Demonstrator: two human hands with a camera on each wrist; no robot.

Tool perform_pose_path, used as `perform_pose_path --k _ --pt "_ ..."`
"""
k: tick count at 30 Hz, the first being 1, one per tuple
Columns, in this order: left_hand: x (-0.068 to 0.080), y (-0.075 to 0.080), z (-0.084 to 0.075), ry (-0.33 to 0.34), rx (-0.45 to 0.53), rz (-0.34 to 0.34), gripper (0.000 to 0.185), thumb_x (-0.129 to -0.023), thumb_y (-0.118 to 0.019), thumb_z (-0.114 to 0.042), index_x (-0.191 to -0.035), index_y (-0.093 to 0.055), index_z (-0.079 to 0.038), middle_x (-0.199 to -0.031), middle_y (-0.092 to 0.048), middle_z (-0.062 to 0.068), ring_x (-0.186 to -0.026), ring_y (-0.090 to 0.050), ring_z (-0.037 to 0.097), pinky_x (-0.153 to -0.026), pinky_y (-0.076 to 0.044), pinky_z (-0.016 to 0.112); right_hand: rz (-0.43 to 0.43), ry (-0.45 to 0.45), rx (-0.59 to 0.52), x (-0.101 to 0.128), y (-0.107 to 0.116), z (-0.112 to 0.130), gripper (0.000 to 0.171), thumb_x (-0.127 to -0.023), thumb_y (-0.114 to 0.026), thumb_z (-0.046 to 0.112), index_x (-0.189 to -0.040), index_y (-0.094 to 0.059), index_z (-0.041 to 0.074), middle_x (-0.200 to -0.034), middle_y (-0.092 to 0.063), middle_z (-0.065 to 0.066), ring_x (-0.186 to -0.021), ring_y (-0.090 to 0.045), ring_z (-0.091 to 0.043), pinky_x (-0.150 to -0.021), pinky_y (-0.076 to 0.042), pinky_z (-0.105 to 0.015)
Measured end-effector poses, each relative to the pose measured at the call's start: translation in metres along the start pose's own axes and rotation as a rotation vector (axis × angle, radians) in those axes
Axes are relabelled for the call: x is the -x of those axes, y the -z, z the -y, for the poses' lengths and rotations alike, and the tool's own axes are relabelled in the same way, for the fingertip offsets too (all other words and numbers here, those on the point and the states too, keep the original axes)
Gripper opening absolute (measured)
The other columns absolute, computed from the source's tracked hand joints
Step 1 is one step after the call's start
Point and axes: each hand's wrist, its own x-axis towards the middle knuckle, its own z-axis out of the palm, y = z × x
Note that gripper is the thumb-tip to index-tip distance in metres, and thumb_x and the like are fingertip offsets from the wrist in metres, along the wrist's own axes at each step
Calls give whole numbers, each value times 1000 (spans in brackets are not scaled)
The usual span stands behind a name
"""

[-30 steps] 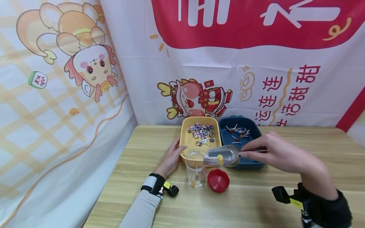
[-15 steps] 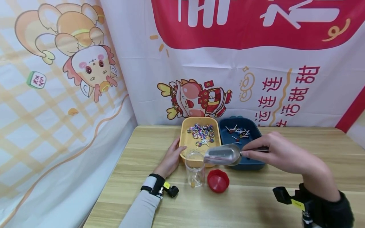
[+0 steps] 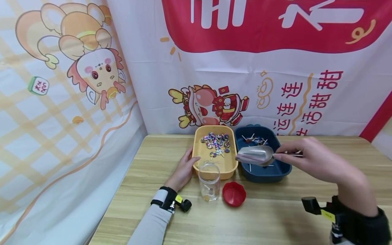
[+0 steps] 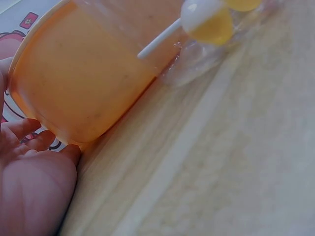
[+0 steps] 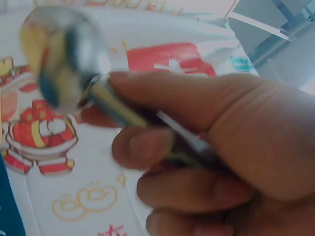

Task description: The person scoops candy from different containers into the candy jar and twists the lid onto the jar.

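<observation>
In the head view, a metal scoop [image 3: 255, 155] is held by its handle in the pinching fingers of the right hand [image 3: 309, 160] above the blue tray [image 3: 281, 172], its long axis lying roughly level, bowl pointing left toward the yellow tray [image 3: 199, 160]. The left hand [image 3: 183, 170] is laid with relaxed fingers against that tray's left wall. Only in the left wrist view is a yellow lollipop [image 4: 209, 22] seen inside the clear jar [image 4: 197, 59], while the thumb-over-handle grip is shown by the right wrist view.
</observation>
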Motion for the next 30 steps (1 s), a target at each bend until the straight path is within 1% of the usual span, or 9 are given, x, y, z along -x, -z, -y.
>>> perform_pose_path --k 2,6,9,14,17,20,24,28,30 --pt "0 1 0 4 -4 -2 71 -102 -50 -3 -164 -16 -6 -171 -11 15 -157 -15 30 -126 -21 41 22 -32 43 -1 0 -7 15 -96 -72 23 -105 -80 14 -88 -70 9 -76 -58 -12 -61 -50 -24" --pt "0 1 0 11 -8 -9 71 -102 -50 -4 -164 -16 -8 -171 -12 13 -157 -16 28 -127 -22 40 100 -103 106 -6 -3 -23 17 -96 -72 23 -102 -79 8 -89 -71 4 -77 -58 -14 -64 -53 -29" --pt "0 2 0 17 -8 -15 70 -102 -51 -5 -164 -17 -10 -171 -13 11 -157 -16 27 -127 -21 39 159 -138 113 -12 -8 -37 19 -97 -71 22 -102 -78 5 -92 -72 1 -79 -59 -16 -66 -55 -33" --pt "0 2 1 18 -10 -20 71 -102 -52 -6 -164 -18 -10 -171 -13 11 -156 -17 27 -126 -22 40 231 -168 114 -22 -20 -58 15 -96 -71 18 -98 -79 6 -91 -71 0 -78 -57 -16 -66 -53 -34" --pt "0 1 1 18 -9 -20 71 -101 -53 -5 -164 -18 -9 -171 -13 11 -156 -17 27 -126 -22 39 240 -170 113 -27 -29 -66 13 -95 -71 16 -95 -79 6 -89 -70 0 -77 -56 -17 -66 -52 -33" --pt "0 1 1 11 -8 -14 71 -102 -52 -5 -164 -18 -9 -171 -12 12 -157 -16 28 -126 -22 40 227 -150 94 -32 -37 -71 14 -96 -70 15 -96 -79 5 -88 -68 0 -77 -54 -17 -65 -50 -32" --pt "0 0 0 14 -7 -13 71 -102 -52 -5 -164 -18 -10 -171 -13 11 -156 -17 27 -126 -22 39 234 -159 57 -41 -49 -76 19 -99 -66 15 -103 -79 1 -87 -65 -1 -78 -53 -18 -65 -48 -31" --pt "1 0 -1 18 -8 -13 70 -102 -51 -5 -164 -18 -11 -171 -14 10 -156 -18 26 -126 -23 38 231 -172 34 -50 -61 -83 23 -101 -64 17 -108 -78 0 -89 -66 -3 -79 -54 -19 -66 -50 -32" --pt "1 0 -1 17 -7 -13 70 -102 -52 -5 -164 -18 -11 -171 -14 11 -156 -18 27 -126 -23 38 220 -160 22 -53 -66 -87 23 -101 -64 17 -109 -78 0 -89 -67 -3 -78 -55 -18 -66 -50 -32"
